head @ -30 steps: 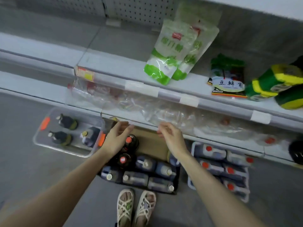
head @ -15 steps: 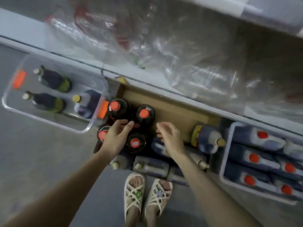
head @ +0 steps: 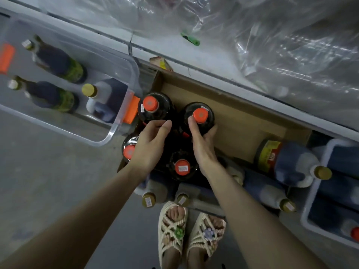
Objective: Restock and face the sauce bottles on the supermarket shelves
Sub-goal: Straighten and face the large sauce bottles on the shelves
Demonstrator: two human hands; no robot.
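Several dark sauce bottles with orange caps stand upright in an open cardboard box (head: 239, 113) on the floor. My right hand (head: 202, 144) wraps around the far right bottle (head: 200, 115), thumb beside its cap. My left hand (head: 149, 144) reaches over the near left bottle (head: 129, 151), fingers spread and touching the shoulder of the far left bottle (head: 150, 105). A fourth bottle (head: 181, 166) stands between my wrists.
A clear plastic bin (head: 116, 129) at left holds three bottles. Larger gold-capped jugs (head: 287, 164) lie around the box, and a white crate (head: 314, 195) of jugs sits at right. Crumpled clear plastic wrap (head: 281, 39) covers the bottom shelf above. My sandalled feet (head: 190, 232) stand below.
My view dropped from the shelves down to the box. Both hands moved forward onto the orange-capped bottles, and my right hand closed around the far right one.
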